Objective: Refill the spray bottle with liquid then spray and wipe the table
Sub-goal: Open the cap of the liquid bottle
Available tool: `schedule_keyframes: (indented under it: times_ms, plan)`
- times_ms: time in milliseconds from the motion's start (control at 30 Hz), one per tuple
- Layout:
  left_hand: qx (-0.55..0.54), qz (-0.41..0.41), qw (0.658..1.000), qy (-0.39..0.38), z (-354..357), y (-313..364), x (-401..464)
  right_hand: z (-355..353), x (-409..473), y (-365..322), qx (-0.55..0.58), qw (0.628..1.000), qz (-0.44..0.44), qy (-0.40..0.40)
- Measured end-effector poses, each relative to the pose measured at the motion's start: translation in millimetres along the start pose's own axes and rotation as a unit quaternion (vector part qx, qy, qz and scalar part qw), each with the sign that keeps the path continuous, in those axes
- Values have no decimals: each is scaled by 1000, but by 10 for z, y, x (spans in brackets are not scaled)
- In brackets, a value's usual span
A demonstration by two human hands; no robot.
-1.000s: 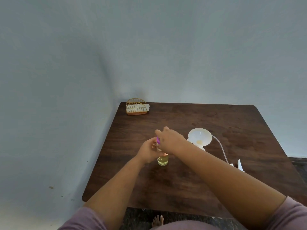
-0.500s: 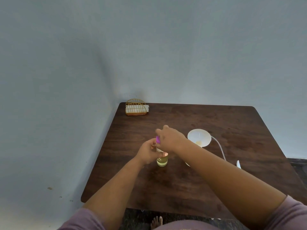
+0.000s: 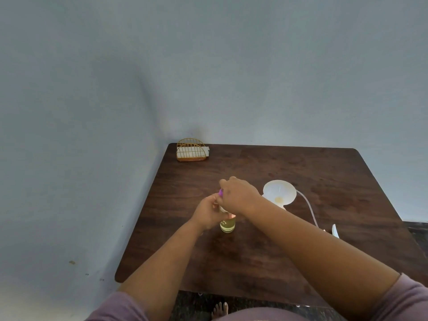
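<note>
I stand at the six o'clock edge of the table. The bottle sits upright near the centre, its lower part showing yellow liquid. My left hand wraps around the bottle's upper body from nine o'clock, fingers curled on it. My right hand comes over the top from three o'clock, fingers closed on a small purple-tipped piece at the bottle's mouth. I judge this to be a cap or small container, but my hand hides most of it and I cannot tell which.

At two o'clock from the bottle lies a white funnel. A thin clear tube runs from beside it toward a white part at four o'clock, probably the sprayer head. A wire holder stands at the far eleven o'clock corner.

Risks, as judged: the bottle is narrow and held high, so a sideways pull from the right hand could tip it and spill liquid. The right forearm passes close over the funnel and could knock it.
</note>
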State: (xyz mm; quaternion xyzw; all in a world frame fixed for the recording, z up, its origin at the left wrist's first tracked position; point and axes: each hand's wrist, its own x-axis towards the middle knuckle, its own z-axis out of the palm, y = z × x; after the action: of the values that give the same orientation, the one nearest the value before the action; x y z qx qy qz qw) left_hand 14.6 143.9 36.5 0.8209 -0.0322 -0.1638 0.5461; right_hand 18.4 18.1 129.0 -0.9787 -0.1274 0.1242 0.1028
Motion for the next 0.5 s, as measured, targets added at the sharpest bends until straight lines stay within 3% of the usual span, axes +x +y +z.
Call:
schedule_keyframes:
  times_ms: [233,500]
  plan:
    - [-37,-4,999,-15,11,56,-19,-146,-3,93,24,997,-46,-50]
    - [-55,-34,998,-4,44,83,-14,-166,-107,393,208,977,-40,-4]
